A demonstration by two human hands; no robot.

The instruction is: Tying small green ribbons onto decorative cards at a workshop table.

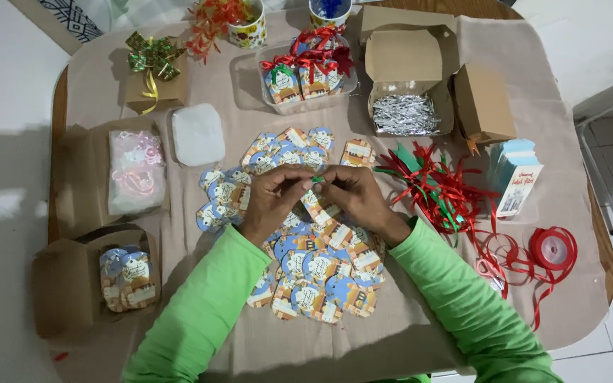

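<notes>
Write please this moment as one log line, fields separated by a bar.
left hand: pinches green ribbon | right hand: pinches same ribbon | below: paper tags spread on cloth | right: red ribbon spool

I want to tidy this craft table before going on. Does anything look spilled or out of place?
Mostly the red ribbon: it has unwound from its spool and trails in loose loops to the table's right edge. The cut ribbon pieces lie tangled, and the paper tags sprawl under both hands.

Green bit btwn hands too small to ID.
</notes>
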